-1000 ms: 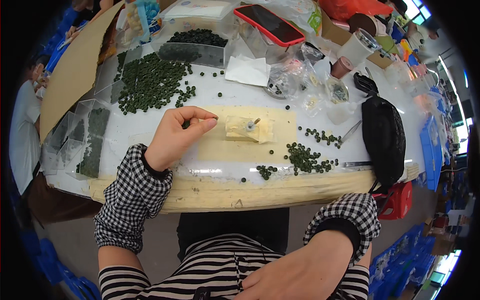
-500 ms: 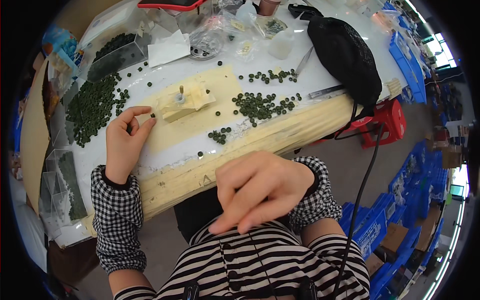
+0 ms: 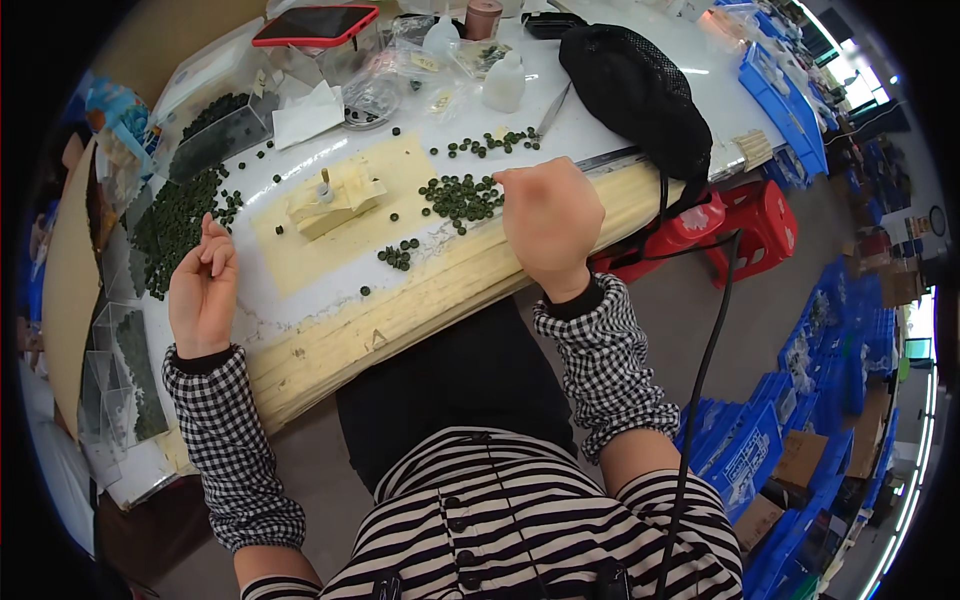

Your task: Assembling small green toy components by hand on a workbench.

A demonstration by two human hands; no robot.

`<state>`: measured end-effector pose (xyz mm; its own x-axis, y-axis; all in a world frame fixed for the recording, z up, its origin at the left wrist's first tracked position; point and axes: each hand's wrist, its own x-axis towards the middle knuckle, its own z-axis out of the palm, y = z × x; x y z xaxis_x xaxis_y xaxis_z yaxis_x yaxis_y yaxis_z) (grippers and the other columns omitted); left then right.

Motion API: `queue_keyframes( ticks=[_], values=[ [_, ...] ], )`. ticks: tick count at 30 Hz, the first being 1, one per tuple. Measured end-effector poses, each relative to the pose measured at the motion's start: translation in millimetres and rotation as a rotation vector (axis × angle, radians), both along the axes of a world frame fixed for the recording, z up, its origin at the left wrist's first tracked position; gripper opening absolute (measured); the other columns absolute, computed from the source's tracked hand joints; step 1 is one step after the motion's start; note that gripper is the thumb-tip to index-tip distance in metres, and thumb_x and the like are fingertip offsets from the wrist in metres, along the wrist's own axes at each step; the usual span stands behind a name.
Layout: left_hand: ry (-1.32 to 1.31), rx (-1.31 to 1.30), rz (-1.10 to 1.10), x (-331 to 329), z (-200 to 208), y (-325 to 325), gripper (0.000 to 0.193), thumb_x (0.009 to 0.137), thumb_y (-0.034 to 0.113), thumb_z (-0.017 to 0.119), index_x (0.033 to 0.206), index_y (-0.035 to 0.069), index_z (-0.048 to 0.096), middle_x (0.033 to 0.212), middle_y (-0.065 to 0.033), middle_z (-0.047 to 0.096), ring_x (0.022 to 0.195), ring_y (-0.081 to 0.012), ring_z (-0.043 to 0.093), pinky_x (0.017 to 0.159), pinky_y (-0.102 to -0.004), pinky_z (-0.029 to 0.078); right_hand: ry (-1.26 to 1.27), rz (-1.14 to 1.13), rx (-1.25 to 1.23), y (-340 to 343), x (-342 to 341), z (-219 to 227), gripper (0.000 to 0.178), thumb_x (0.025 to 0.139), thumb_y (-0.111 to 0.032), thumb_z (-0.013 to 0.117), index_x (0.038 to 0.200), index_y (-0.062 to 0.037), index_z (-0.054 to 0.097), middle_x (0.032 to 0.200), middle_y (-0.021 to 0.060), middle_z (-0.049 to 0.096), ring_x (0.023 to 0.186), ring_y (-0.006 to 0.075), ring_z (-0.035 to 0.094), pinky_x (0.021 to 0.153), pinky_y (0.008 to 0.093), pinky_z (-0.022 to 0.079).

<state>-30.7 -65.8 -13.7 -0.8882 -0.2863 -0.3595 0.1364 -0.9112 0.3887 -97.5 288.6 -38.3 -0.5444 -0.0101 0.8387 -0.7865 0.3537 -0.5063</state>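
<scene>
My left hand (image 3: 204,285) is raised at the left of the table, its fingers loosely bent and apart, with nothing visible in them. Beside it spreads a large heap of small dark green ring-like beads (image 3: 185,225). Over the table's front edge, my right hand (image 3: 552,215) is smeared by motion, its fingers mostly hidden. It is nearest a smaller cluster of green beads (image 3: 460,198). Between the hands, a cream tape-covered block (image 3: 335,208) with a short upright pin (image 3: 325,177) sits on a yellowish sheet (image 3: 270,250). One loose bead (image 3: 279,230) lies left of the block.
Clear plastic bins (image 3: 225,135) stand at the back left. Towards the back are a red-edged phone (image 3: 315,26), a white bottle (image 3: 503,82) and plastic bags. A black mesh bag (image 3: 635,95) lies at right, tweezers (image 3: 553,110) beside it. A red stool (image 3: 755,230) stands beyond the edge.
My right hand has swung from over my lap up to the bead cluster. My left hand has moved away from the loose bead beside the block, its fingers loosening. The whole view has shifted slightly.
</scene>
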Motion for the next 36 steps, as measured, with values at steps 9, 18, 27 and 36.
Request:
queue_keyframes(
  ticks=[9, 18, 27, 36],
  values=[
    [0.098, -0.213, -0.31, 4.9, -0.5, 15.6, 0.03, 0.103, 0.016, 0.043, 0.126, -0.003, 0.047, 0.083, -0.0013, 0.046, 0.059, -0.005, 0.032, 0.049, -0.0194, 0.029, 0.114, 0.067, 0.008, -19.0, -12.7, 22.8, 0.006, 0.075, 0.0, 0.07, 0.073, -0.0038, 0.065, 0.064, 0.0035, 0.057, 0.056, 0.0182, 0.052, 0.05, 0.03, 0.039],
    [0.037, -0.397, -0.253, -18.4, 32.8, 49.3, 0.037, 0.099, 0.008, 0.05, 0.132, -0.005, 0.043, 0.099, -0.0031, 0.054, 0.065, -0.0042, 0.036, 0.056, -0.0178, 0.034, 0.493, 0.236, 0.159, -88.9, -68.9, 76.9, 0.01, 0.073, -0.007, 0.073, 0.072, -0.0077, 0.063, 0.062, 0.0016, 0.055, 0.055, 0.0201, 0.053, 0.05, 0.0318, 0.04],
    [0.054, -0.474, -0.358, -10.5, 23.9, 44.1, 0.026, 0.096, 0.015, 0.057, 0.116, -0.002, 0.056, 0.094, -0.002, 0.058, 0.057, -0.0002, 0.034, 0.049, -0.0159, 0.029, 0.155, 0.546, 0.375, -103.5, -59.5, 51.6, 0.008, 0.075, -0.012, 0.074, 0.076, -0.0079, 0.067, 0.068, 0.0018, 0.058, 0.065, 0.0206, 0.054, 0.058, 0.0322, 0.043],
    [0.008, -0.449, -0.387, -6.5, 31.4, 45.0, 0.024, 0.099, 0.015, 0.053, 0.118, 0.002, 0.056, 0.091, -0.0013, 0.061, 0.054, 0.0001, 0.031, 0.047, -0.0154, 0.028, -0.046, 0.611, 0.53, -96.2, -60.5, 52.3, 0.012, 0.073, -0.006, 0.075, 0.083, -0.0047, 0.07, 0.075, 0.004, 0.06, 0.071, 0.0203, 0.053, 0.063, 0.0305, 0.042]
  ],
)
